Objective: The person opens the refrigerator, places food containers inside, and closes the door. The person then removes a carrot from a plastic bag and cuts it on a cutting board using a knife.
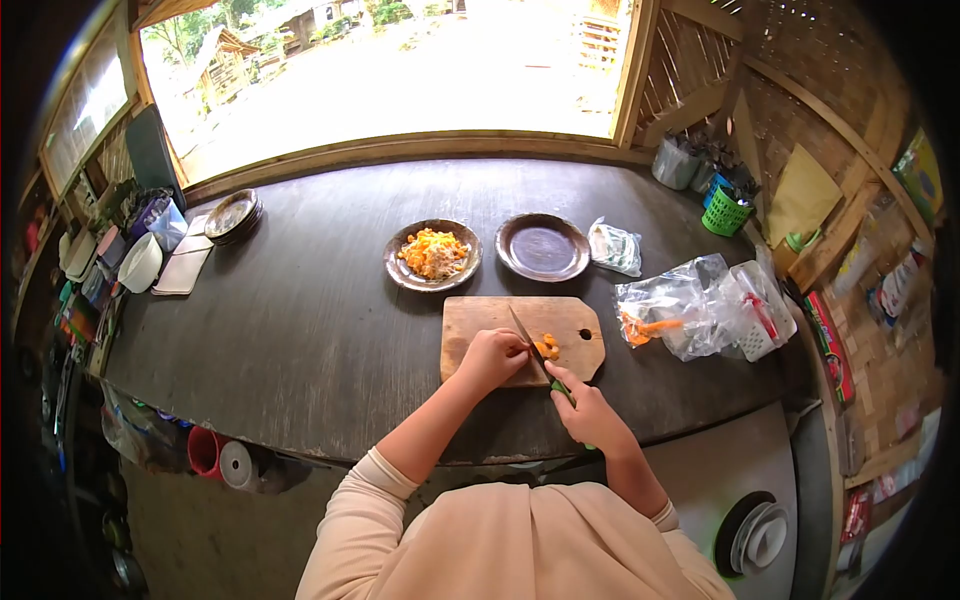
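A wooden cutting board (470,312) with a dark hole at its right end lies near the table's front edge. My right hand (592,412) is wrapped round the green handle of a knife (527,333), whose blade slants up and left across the board. Left of the blade, my left hand (497,357) has its fingers bunched close against the board; what they pinch is mostly hidden. Small orange cut pieces (547,346) lie just right of the blade. Behind the board stands a brown plate (400,275) heaped with chopped orange and pale food (435,254).
Beside the filled plate is a second brown plate (543,247), then a small plastic packet (615,248). Clear plastic bags (690,300) with orange pieces and a white basket (765,335) lie right. Stacked plates (233,215) stand far left; a green basket (727,211) holds utensils.
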Demonstrator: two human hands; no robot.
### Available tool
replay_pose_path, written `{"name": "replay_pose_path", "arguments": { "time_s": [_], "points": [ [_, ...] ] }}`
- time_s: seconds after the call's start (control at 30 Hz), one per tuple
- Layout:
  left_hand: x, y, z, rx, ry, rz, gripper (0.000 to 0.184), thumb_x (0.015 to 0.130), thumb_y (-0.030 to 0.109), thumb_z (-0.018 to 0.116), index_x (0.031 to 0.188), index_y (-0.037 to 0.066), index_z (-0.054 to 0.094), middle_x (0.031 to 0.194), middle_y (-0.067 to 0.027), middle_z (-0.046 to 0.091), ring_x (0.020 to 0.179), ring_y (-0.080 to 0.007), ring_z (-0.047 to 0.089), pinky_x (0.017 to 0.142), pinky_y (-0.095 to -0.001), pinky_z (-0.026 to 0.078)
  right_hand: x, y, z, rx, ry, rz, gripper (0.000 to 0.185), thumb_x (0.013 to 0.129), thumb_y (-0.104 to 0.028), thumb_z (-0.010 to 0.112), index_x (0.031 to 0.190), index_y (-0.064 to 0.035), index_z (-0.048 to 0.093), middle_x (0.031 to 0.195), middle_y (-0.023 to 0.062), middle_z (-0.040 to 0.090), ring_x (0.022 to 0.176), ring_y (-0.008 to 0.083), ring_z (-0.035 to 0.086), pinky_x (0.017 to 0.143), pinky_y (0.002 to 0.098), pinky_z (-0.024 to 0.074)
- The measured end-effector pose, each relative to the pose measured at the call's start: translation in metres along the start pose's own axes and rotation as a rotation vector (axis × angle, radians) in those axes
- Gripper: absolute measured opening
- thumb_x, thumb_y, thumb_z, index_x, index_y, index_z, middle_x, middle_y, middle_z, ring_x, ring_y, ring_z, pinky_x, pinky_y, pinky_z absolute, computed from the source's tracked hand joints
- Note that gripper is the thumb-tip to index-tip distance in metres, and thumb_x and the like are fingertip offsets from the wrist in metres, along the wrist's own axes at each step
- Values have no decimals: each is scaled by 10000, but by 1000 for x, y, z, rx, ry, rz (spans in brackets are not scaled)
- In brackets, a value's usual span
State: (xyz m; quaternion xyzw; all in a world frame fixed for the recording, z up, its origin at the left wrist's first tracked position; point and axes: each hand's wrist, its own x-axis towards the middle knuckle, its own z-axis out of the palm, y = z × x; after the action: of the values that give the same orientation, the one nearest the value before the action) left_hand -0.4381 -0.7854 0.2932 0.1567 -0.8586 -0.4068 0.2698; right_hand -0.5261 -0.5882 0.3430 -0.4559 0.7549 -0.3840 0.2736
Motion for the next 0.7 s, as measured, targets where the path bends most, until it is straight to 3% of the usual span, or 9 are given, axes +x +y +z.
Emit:
{"name": "replay_pose_path", "arguments": {
  "time_s": [0.03, 0.1, 0.23, 0.3, 0.33, 0.4, 0.5, 0.63, 0.7],
  "points": [
    [0, 0, 0, -6, -1, 2, 145, 761, 75, 710, 867, -24, 713, 865, -132, 703, 764, -215, 698, 709, -289, 563, 3, 6, 3, 1, -1, 0, 442, 938, -124, 503, 1379, -129, 465, 731, 157, 637, 565, 175, 599, 601, 309, 495],
    [0, 0, 0, -11, -3, 5, 143, 761, 71, 709, 866, -25, 713, 863, -132, 702, 766, -213, 698, 706, -289, 564, 10, 16, 12, -17, 92, -182, 441, 934, -115, 506, 1372, -104, 464, 976, 226, 666, 816, 249, 668, 789, 332, 501],
    [-1, 3, -1, 4, 0, -9, 142, 766, 67, 705, 876, -22, 713, 860, -131, 703, 766, -204, 698, 706, -285, 557, 13, 12, 14, 32, 26, -34, 441, 931, -110, 508, 1368, -83, 458, 1181, 256, 602, 1057, 302, 621, 953, 350, 433],
    [-1, 4, -2, 14, 0, -5, 143, 767, 68, 705, 879, -21, 713, 859, -130, 703, 765, -201, 698, 705, -283, 555, 17, 17, 18, -19, 141, -238, 433, 920, -112, 506, 1352, -98, 470, 1038, 287, 628, 931, 417, 638, 825, 406, 502],
    [-1, 5, -2, 13, -2, -17, 146, 769, 72, 708, 882, -20, 714, 863, -131, 704, 765, -202, 698, 705, -282, 552, 17, 18, 16, -19, 146, -237, 433, 920, -112, 506, 1352, -98, 470, 1038, 287, 628, 931, 417, 638, 825, 406, 502],
    [-1, 6, -1, 14, -6, -27, 149, 770, 77, 710, 885, -19, 714, 867, -132, 705, 765, -204, 698, 704, -281, 550, 14, -6, 5, 81, -6, 71, 436, 928, -123, 497, 1363, -119, 467, 883, 253, 651, 670, 324, 666, 685, 374, 527],
    [-2, 4, -1, -6, 0, -17, 153, 774, 89, 715, 885, -16, 715, 876, -135, 705, 767, -210, 699, 709, -285, 553, 8, -13, 2, 131, -33, 157, 442, 935, -138, 491, 1376, -140, 461, 720, 199, 623, 486, 222, 581, 566, 346, 506],
    [-2, 6, -1, 13, -2, -26, 156, 777, 95, 716, 887, -15, 715, 870, -136, 705, 770, -216, 700, 718, -291, 557, -1, -8, 3, 135, -18, 140, 452, 937, -149, 492, 1386, -148, 453, 649, 177, 600, 455, 203, 566, 545, 338, 494],
    [-2, 7, 0, 26, -5, -39, 157, 776, 95, 716, 887, -16, 714, 865, -136, 705, 769, -217, 700, 721, -293, 558, -4, -3, 3, 146, -7, 63, 467, 951, -135, 481, 1415, -160, 435, 546, 21, 500, 405, 94, 451, 431, 271, 410]
  ]
}}
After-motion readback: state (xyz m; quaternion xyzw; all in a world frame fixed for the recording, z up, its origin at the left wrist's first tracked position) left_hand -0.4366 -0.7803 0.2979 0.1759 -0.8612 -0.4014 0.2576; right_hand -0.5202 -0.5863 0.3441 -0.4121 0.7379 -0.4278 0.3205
